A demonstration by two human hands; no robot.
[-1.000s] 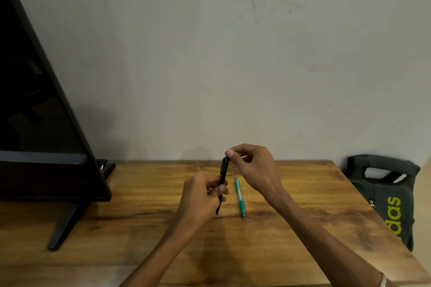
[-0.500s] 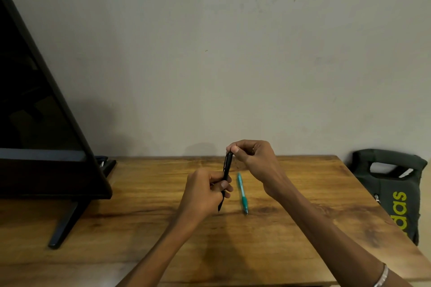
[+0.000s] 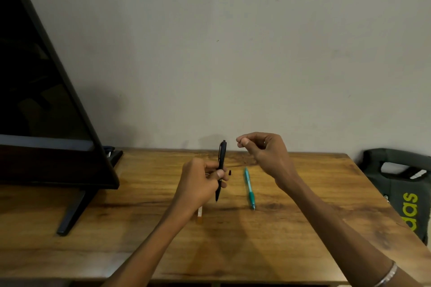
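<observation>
My left hand (image 3: 198,184) grips a black pen (image 3: 222,154) by its middle and holds it nearly upright above the wooden table (image 3: 303,228), tip down. My right hand (image 3: 265,154) hovers to the right of the pen's top, apart from it. Its fingers are curled, with thumb and forefinger pinched together, and nothing shows between them. A small dark piece (image 3: 230,172) sits right by my left fingers. A teal pen (image 3: 249,187) lies on the table between my hands. The end of a thin white and orange stick (image 3: 200,214) pokes out from under my left wrist.
A dark flat screen (image 3: 35,100) on a black stand (image 3: 72,212) fills the left side of the table. A dark green bag (image 3: 401,189) with yellow lettering stands beside the table's right edge. A plain wall runs along the back.
My right hand has let go of the black pen's top and moved right and up, away from it. My left hand still holds the pen.
</observation>
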